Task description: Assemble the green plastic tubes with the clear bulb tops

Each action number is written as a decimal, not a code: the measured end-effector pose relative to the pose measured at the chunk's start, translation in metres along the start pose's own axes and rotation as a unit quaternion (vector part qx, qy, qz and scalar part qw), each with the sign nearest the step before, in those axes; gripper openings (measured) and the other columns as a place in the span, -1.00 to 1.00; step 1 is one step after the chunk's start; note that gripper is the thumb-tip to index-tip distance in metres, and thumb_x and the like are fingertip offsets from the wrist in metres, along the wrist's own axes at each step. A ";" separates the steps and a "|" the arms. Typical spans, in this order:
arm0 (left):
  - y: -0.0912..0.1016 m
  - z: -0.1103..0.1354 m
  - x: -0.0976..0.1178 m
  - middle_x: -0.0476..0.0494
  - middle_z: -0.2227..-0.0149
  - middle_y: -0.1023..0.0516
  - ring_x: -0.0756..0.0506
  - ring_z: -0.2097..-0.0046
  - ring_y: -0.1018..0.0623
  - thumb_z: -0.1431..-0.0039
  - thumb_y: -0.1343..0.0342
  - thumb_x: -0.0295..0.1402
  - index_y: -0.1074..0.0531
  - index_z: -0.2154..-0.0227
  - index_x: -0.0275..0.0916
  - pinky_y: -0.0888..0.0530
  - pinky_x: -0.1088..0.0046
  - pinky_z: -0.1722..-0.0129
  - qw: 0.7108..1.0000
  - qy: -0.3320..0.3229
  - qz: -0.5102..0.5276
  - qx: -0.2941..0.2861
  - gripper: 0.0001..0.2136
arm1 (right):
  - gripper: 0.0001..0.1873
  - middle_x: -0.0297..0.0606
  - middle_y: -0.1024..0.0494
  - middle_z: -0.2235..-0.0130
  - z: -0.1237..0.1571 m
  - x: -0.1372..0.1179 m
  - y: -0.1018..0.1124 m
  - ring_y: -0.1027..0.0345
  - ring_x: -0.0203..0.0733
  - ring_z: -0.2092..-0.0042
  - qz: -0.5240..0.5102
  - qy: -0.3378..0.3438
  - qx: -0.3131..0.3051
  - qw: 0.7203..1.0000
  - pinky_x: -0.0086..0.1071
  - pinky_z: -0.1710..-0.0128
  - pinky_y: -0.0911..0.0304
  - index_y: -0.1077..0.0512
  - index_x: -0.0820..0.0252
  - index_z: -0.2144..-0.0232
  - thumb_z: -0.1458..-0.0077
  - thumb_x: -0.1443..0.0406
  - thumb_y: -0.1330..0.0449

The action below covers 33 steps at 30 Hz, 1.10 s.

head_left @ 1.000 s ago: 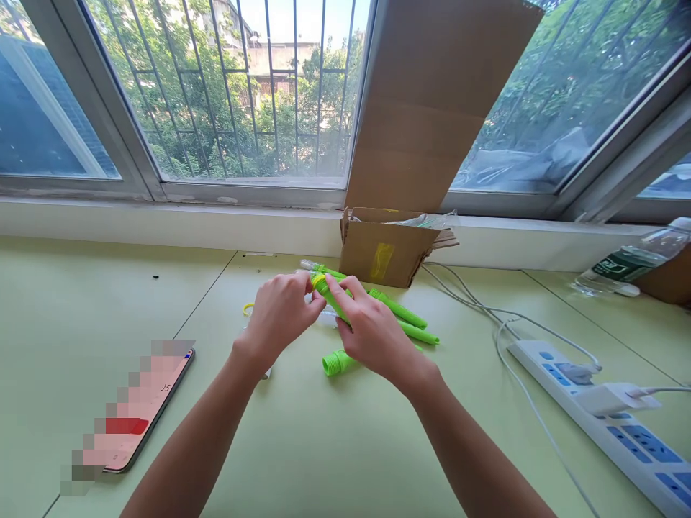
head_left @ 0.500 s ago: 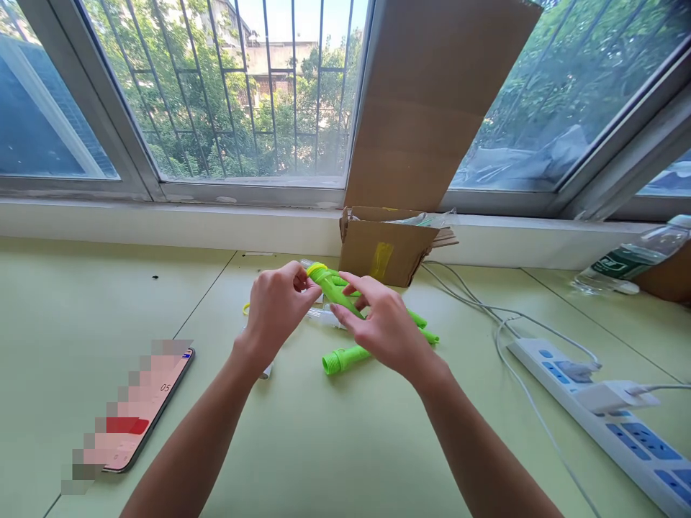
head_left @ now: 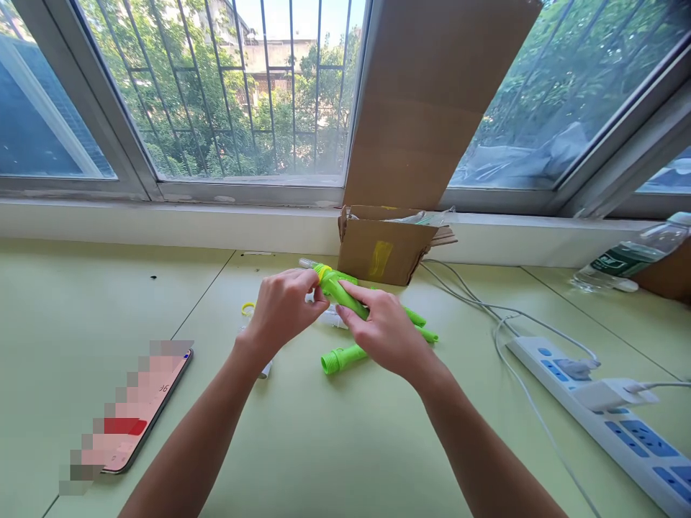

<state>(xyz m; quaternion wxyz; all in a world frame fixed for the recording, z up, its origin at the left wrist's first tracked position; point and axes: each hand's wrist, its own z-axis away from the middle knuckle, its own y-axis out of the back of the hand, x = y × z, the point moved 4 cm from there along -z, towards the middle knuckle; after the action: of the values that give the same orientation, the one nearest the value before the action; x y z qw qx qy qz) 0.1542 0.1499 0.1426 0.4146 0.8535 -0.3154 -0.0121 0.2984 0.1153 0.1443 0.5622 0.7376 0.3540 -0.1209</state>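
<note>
My right hand (head_left: 381,327) is closed around a bright green plastic tube (head_left: 345,296), thumb and fingers along its sides. On the tube's upper left end, near the thread, sits a yellow ring (head_left: 322,273). My left hand (head_left: 286,306) pinches at that ring; its fingertips are partly hidden. Below the right hand lies another green tube (head_left: 340,360) with a threaded end. More green tube ends (head_left: 429,334) stick out beyond the right hand. Clear plastic pieces (head_left: 335,316) lie behind the hands, and a second yellow ring (head_left: 248,309) is left of my left hand.
A cardboard box (head_left: 386,248) stands against the window ledge. At left lies a phone (head_left: 154,410), partly pixelated. On the right are a white power strip (head_left: 599,424) with plugs and cables (head_left: 510,324), and a plastic bottle (head_left: 626,259) lying tilted.
My left hand has slid slightly down and right, its fingers now below the yellow ring. The ring and threaded end show more. My right hand has closed more firmly over the tube.
</note>
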 end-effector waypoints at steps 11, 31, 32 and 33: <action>0.011 -0.002 -0.005 -0.02 0.48 -0.53 -0.02 0.41 -0.51 -0.15 0.02 -0.32 -0.43 0.42 -0.20 -0.33 0.49 0.40 0.997 0.066 0.027 -0.016 -0.85 | -0.48 -0.28 -0.49 0.31 -0.005 0.009 -0.003 -0.34 -0.20 0.34 0.167 -0.003 0.068 0.984 -0.39 0.38 -0.15 -0.28 0.01 -0.15 -0.11 0.29 -0.07; 0.012 -0.002 -0.007 -0.02 0.56 -0.51 -0.04 0.50 -0.48 -0.01 -0.05 -0.39 -0.40 0.54 -0.21 -0.29 0.47 0.46 0.992 0.126 0.012 -0.028 -0.92 | -0.40 -0.18 -0.38 0.29 0.000 -0.002 -0.013 -0.24 -0.25 0.43 0.336 0.095 0.063 0.935 -0.39 0.56 0.06 -0.23 0.07 -0.19 -0.09 0.43 0.02; 0.011 -0.002 -0.007 -0.03 0.56 -0.51 -0.04 0.50 -0.48 0.00 -0.05 -0.39 -0.41 0.54 -0.21 -0.29 0.47 0.46 0.991 0.131 0.018 -0.029 -0.92 | -0.40 -0.18 -0.38 0.29 0.000 -0.002 -0.014 -0.23 -0.25 0.44 0.342 0.098 0.061 0.933 -0.39 0.57 0.07 -0.23 0.07 -0.19 -0.09 0.43 0.02; 0.011 -0.002 -0.008 -0.03 0.56 -0.52 -0.04 0.49 -0.48 0.01 -0.06 -0.38 -0.41 0.54 -0.21 -0.29 0.47 0.46 0.990 0.136 0.024 -0.032 -0.92 | -0.40 -0.18 -0.38 0.29 0.000 -0.002 -0.015 -0.23 -0.26 0.45 0.348 0.101 0.057 0.930 -0.39 0.57 0.07 -0.22 0.06 -0.19 -0.09 0.43 0.02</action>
<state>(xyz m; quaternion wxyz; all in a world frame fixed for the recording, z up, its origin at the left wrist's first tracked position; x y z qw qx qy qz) 0.1424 0.1504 0.1498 0.4807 0.8259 -0.2759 0.1034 0.2872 0.1163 0.1347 0.4871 0.8537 0.1222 0.1379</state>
